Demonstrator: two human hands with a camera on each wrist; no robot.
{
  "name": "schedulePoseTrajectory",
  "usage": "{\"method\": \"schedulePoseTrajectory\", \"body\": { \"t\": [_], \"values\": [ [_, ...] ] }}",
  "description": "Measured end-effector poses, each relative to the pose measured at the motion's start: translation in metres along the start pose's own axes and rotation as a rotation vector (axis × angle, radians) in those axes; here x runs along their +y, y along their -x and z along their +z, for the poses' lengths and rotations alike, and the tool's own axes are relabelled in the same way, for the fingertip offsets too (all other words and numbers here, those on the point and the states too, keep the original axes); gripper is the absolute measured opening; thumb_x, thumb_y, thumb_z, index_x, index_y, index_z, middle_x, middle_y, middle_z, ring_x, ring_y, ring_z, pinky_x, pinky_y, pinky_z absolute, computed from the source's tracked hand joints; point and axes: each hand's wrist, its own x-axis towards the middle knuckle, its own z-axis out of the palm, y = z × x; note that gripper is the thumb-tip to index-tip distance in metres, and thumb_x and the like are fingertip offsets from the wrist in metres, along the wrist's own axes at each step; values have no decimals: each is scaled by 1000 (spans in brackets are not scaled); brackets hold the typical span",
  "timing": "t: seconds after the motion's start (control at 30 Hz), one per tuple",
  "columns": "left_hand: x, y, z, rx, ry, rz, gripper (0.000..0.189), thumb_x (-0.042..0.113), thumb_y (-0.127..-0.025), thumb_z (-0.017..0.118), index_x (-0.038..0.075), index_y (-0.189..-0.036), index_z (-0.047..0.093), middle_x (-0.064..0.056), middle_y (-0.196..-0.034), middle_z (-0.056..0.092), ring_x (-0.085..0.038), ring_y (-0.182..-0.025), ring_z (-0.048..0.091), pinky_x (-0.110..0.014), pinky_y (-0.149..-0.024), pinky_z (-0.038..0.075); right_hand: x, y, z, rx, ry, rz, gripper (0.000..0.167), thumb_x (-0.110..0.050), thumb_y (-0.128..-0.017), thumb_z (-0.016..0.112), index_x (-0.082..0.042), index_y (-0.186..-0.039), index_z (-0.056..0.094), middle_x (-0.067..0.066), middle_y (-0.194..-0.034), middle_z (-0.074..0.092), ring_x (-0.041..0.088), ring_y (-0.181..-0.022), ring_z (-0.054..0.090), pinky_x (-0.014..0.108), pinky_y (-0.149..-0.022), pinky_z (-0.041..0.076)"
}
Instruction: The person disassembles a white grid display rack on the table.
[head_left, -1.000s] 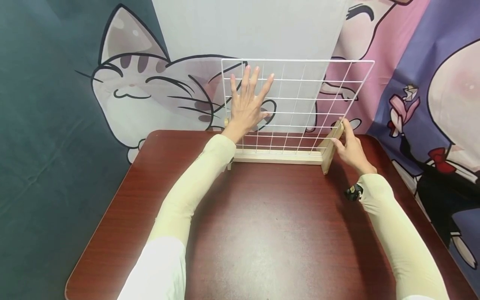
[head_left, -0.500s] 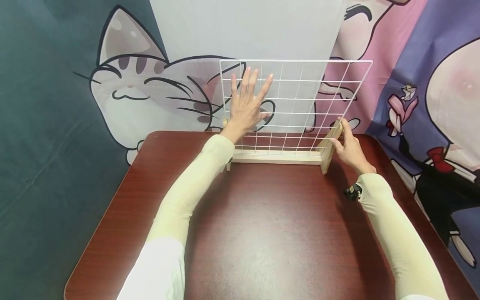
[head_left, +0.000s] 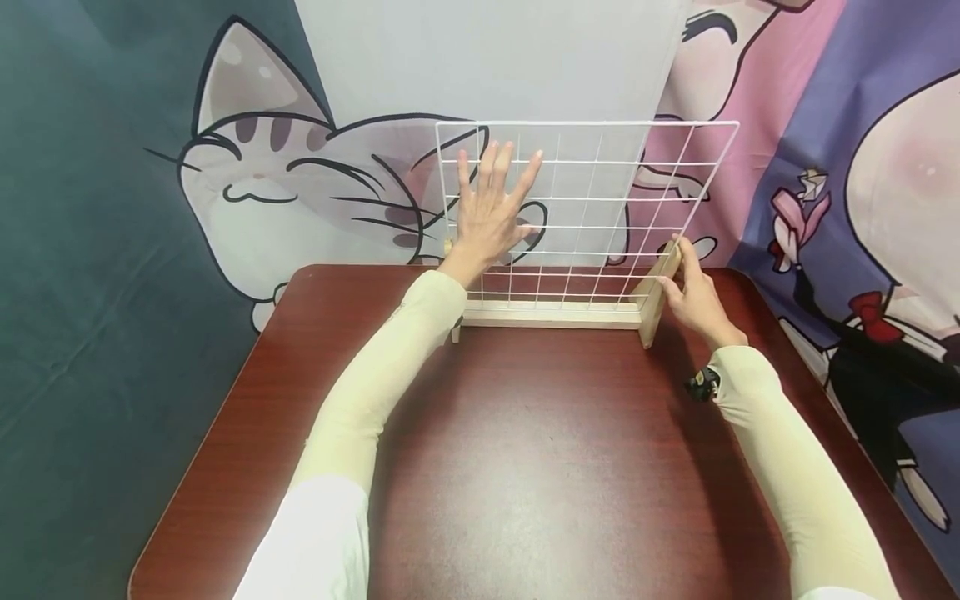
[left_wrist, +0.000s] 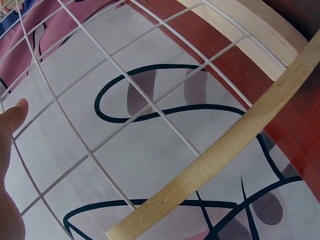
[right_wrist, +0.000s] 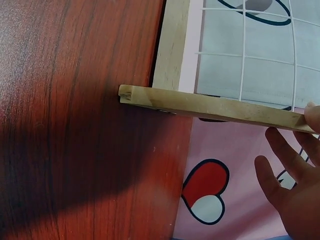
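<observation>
A white wire grid (head_left: 585,123) stands upright in a pale wooden stand (head_left: 555,318) near the table's far edge. My left hand (head_left: 489,215) lies flat against the grid's left part, fingers spread and straight. In the left wrist view its thumb (left_wrist: 12,117) shows beside the wires, with the stand's left side piece (left_wrist: 210,161) crossing in front. On the other side, my right hand (head_left: 703,304) pinches the upper end of the right side piece (head_left: 654,308) between thumb and fingers. The right wrist view shows that side piece (right_wrist: 215,106) meeting the bottom rail (right_wrist: 171,47).
The stand rests on a dark red wooden table (head_left: 525,450) with rounded corners. Behind it hang a cartoon-printed cloth (head_left: 255,225) and a plain white panel (head_left: 495,58). A small dark device (head_left: 703,383) sits at the right wrist.
</observation>
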Motion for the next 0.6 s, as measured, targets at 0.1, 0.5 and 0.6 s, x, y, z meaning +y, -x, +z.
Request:
{"method": "schedulePoseTrajectory", "body": {
  "t": [0.1,0.5,0.6],
  "values": [
    [0,0,0,27,5,4,113,68,-70,78,33,-159,19,-14,-159,26,-34,-151,18,-63,-122,-4,1,0,-1,-9,-3,-6,71,-4,-100,53,-24,-158,18,30,-140,54,49,-118,59,61,-91,47],
    [-2,-1,2,81,-10,23,113,70,-68,77,32,-158,21,-12,-151,31,-32,-143,26,-63,-122,5,4,-1,1,10,-3,-20,72,-3,-99,53,-24,-158,17,30,-138,55,49,-119,59,62,-92,47],
    [-2,-1,2,79,-2,22,114,70,-67,79,32,-158,22,-12,-150,31,-31,-142,25,-63,-121,8,5,0,2,12,2,-18,72,-3,-99,54,-24,-158,17,30,-139,55,49,-119,59,62,-92,47]
  ]
}}
